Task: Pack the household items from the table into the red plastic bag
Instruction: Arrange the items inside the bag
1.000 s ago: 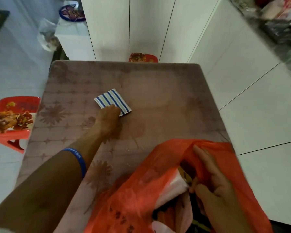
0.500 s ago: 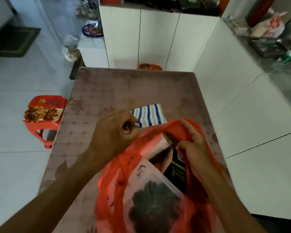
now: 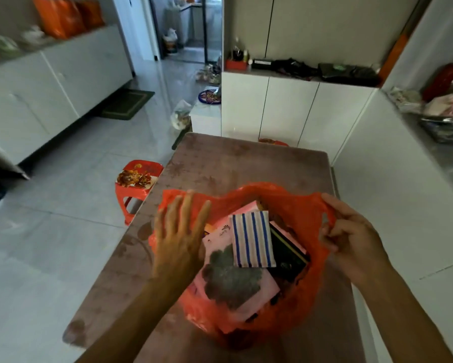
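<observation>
The red plastic bag (image 3: 293,205) stands open on the brown table (image 3: 246,158). Inside it a blue-and-white striped cloth (image 3: 252,238) lies on top of a pink packet with a dark flower print (image 3: 235,279), beside a dark packet (image 3: 288,254). My left hand (image 3: 179,237) hovers over the bag's left rim with its fingers spread and nothing in it. My right hand (image 3: 348,234) pinches the bag's right edge and holds it open.
A red plastic stool (image 3: 137,179) with a flower print stands by the table's left side. White cabinets (image 3: 285,108) line the far wall and the right side. A low white stand (image 3: 205,116) and a small bag sit on the tiled floor.
My left hand carried the striped cloth from the table into the bag and let it go, then opened. The view has tilted up, showing more of the room.
</observation>
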